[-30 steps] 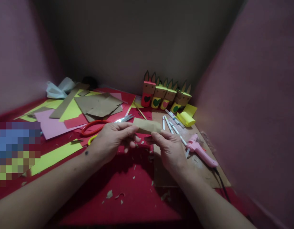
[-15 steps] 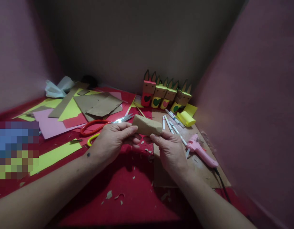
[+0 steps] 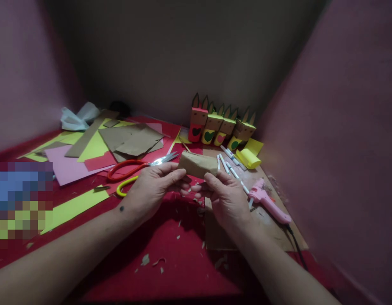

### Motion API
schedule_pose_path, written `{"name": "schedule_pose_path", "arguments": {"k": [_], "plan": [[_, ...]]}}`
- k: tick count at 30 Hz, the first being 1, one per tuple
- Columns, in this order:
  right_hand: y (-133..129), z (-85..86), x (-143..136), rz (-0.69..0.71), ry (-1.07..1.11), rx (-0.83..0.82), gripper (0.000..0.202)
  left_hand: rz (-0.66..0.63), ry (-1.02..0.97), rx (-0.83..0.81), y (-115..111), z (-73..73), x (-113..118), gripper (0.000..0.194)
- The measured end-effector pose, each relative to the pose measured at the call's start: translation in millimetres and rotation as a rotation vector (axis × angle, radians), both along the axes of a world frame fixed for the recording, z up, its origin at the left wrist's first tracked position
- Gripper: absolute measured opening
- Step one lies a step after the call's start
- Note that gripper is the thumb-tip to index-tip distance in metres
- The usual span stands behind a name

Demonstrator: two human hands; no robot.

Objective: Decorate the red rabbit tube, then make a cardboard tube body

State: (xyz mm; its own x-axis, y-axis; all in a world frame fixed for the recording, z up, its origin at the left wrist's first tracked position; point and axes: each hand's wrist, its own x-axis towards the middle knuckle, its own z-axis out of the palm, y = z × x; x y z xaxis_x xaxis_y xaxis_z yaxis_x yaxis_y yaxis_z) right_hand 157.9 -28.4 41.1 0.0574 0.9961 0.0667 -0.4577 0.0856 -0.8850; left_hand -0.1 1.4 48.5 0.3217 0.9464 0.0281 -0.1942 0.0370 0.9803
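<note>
Between my two hands is a piece of brown cardboard [image 3: 198,164], bent into a boxy or rolled form and held above the red table. My left hand [image 3: 157,184] pinches its left end, thumb in front. At the lower right edge my right hand [image 3: 226,195] grips it between thumb and fingers. The undersides of the fingers are partly hidden. Just left of the cardboard lie scissors [image 3: 127,168] with red and yellow handles, blades pointing right. Several white markers [image 3: 235,171] rest behind my right hand.
A pink glue gun [image 3: 270,205] with a black cord lies on a cardboard board [image 3: 221,233] at the right. Several paper figures with pointed ears [image 3: 198,123] stand at the back wall. Yellow paper [image 3: 94,144], pink sheets and brown cardboard pieces [image 3: 132,140] spread leftward. Scraps litter the red cloth [image 3: 170,271].
The cardboard has shifted slightly right and turned a little. My right thumb has moved up onto its front face, and the right fingers reach farther left beneath it.
</note>
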Motion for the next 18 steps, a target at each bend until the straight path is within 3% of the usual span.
{"name": "schedule_pose_path", "arguments": {"k": [3,10,18], "plan": [[1.2,-2.3,0.7,-0.028,0.001,-0.021,0.008,-0.035,-0.031,-0.082,-1.6,1.9,-0.6,0.029],[2.2,-2.7,-0.9,-0.008,-0.028,-0.005,0.015,-0.002,-0.043,-0.179,-1.8,7.6,-0.1,0.019],[3.1,-6.0,-0.2,0.000,-0.077,0.037,0.014,-0.024,-0.183,-0.186,-2.0,3.9,2.0,0.012]]}}
